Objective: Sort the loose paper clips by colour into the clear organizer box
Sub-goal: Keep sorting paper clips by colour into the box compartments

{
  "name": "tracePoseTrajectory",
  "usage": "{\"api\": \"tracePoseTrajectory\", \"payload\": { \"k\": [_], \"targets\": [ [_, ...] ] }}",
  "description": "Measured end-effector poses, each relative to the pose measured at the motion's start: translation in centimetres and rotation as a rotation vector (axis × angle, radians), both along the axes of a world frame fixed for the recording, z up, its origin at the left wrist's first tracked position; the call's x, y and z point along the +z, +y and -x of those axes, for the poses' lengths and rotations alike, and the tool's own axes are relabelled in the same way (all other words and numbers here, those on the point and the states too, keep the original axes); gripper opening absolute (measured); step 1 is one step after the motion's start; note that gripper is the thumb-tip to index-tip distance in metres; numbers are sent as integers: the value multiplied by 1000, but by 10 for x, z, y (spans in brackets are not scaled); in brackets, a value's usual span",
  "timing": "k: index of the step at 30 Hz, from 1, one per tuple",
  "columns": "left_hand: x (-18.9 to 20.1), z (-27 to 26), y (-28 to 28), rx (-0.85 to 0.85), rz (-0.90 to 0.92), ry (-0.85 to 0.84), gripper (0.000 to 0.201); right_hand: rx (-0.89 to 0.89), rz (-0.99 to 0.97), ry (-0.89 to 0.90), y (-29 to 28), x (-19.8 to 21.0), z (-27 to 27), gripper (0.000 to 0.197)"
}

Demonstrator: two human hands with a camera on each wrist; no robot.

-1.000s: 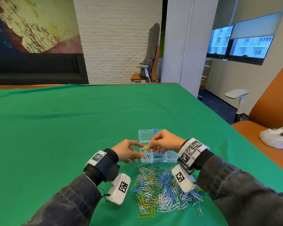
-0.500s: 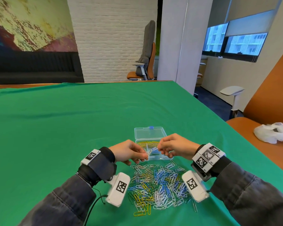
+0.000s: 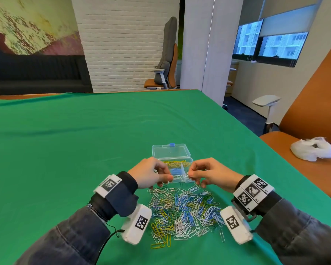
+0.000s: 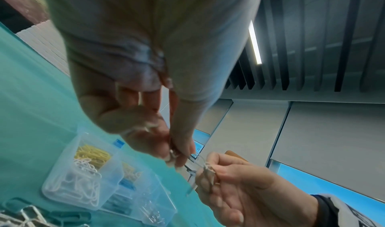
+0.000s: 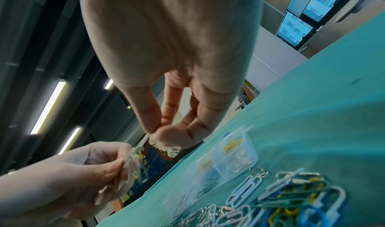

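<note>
Over the box: both hands are up above the near edge of the clear organizer box (image 3: 172, 165), working a small linked bunch of white and silver clips (image 3: 181, 176) between them.
Left hand: the left hand (image 3: 151, 174) pinches one end of the bunch with thumb and fingertips, other fingers curled under.
Right hand: the right hand (image 3: 208, 174) pinches the other end, and it looks like the two are teasing tangled clips apart.
Box so far: lid open and tipped back; yellow clips (image 4: 91, 153) sit in a far compartment, white ones (image 4: 83, 177) in the next, blue and silver in the others. Every section holds some, none looks full.
Left to do: a big mixed pile (image 3: 182, 211) of blue, white, yellow, green and silver clips lies on the green surface (image 3: 65, 150) just in front of the box.
Verdict: well started, but most of the sorting looks undone; I'd call it under halfway.
Watch for: no green section is visible to me yet.
</note>
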State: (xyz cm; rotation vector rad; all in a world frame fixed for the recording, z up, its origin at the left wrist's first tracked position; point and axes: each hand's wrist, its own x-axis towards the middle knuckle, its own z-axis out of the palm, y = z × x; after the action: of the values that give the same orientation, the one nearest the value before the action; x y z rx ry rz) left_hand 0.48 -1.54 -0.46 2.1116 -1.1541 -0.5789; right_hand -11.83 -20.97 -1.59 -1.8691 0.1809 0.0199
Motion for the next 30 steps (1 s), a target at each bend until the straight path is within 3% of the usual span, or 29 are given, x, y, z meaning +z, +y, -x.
{"api": "tracePoseTrajectory", "payload": {
  "k": [3,11,23,30],
  "targets": [
    [2,2,0,4,16,-5,12,-24,-48,-18,2,0,0,10],
    [3,8,-2,-24,36,-26,14,-88,-429,2,19,4,2,25],
    [5,12,-5,-6,79,-88,13,-117,-467,-34,19,-2,-1,24],
    [5,14,-6,11,128,-104,13,52,-503,17,10,-1,5,23]
  ]
}}
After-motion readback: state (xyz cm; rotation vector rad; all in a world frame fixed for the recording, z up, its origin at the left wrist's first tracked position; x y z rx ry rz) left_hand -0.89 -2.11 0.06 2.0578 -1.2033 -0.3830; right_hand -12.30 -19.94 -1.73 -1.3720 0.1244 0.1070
